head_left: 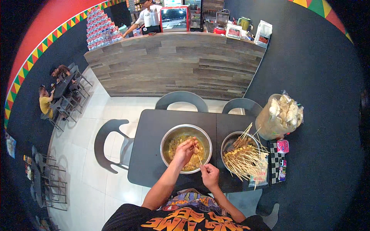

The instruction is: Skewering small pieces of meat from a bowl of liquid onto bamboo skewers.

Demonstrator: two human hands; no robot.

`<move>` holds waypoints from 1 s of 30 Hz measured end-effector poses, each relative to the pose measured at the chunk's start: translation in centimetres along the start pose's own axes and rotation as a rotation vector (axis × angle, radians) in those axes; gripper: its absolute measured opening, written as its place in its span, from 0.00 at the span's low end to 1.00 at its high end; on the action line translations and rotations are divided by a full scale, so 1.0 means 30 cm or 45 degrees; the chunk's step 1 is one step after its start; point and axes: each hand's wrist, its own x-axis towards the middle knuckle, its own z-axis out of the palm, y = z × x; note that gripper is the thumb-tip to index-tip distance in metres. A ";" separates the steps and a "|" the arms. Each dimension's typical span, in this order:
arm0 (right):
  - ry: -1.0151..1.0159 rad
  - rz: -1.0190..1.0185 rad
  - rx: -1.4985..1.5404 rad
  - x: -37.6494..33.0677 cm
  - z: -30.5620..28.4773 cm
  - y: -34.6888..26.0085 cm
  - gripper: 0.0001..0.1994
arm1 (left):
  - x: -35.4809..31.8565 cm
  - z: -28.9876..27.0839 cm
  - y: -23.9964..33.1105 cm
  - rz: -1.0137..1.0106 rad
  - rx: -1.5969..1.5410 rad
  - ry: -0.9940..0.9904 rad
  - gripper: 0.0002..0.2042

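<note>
A large steel bowl [164, 157] holds pieces of yellow marinated meat [175, 145] in sauce. Over it, my left hand [185, 152] is closed, its fingers pinching marinated meat at the upper end of a thin wooden skewer [200, 159]. My right hand [210, 177], closed at the bowl's lower right rim, grips the skewer's lower part. To the right, a second steel bowl [222, 145] carries many skewers threaded with meat [241, 156]; their bare sticks fan out over its rim toward the lower right. The fingertips of my left hand partly hide the meat they hold.
Both bowls stand on a dark table [148, 131]. A big clear bag of pale crackers [279, 117], a pink packet [283, 146] and a checkered mat [274, 165] lie right. Grey chairs [110, 144] surround the table. Beyond is a wood-panelled counter [173, 65] with a person [150, 17] behind it.
</note>
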 end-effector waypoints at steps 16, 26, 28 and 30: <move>-0.016 0.017 -0.109 -0.011 -0.001 -0.016 0.09 | -0.013 0.021 0.015 -0.121 -0.344 0.134 0.11; 0.006 -0.008 -0.095 -0.014 0.004 -0.021 0.10 | -0.020 0.021 0.004 -0.156 -0.533 0.195 0.12; -0.028 0.050 -0.030 -0.014 0.002 -0.004 0.10 | -0.022 0.019 -0.001 -0.166 -0.577 0.183 0.12; -0.020 0.052 0.041 -0.013 0.013 0.008 0.09 | -0.022 0.022 -0.009 -0.166 -0.643 0.203 0.11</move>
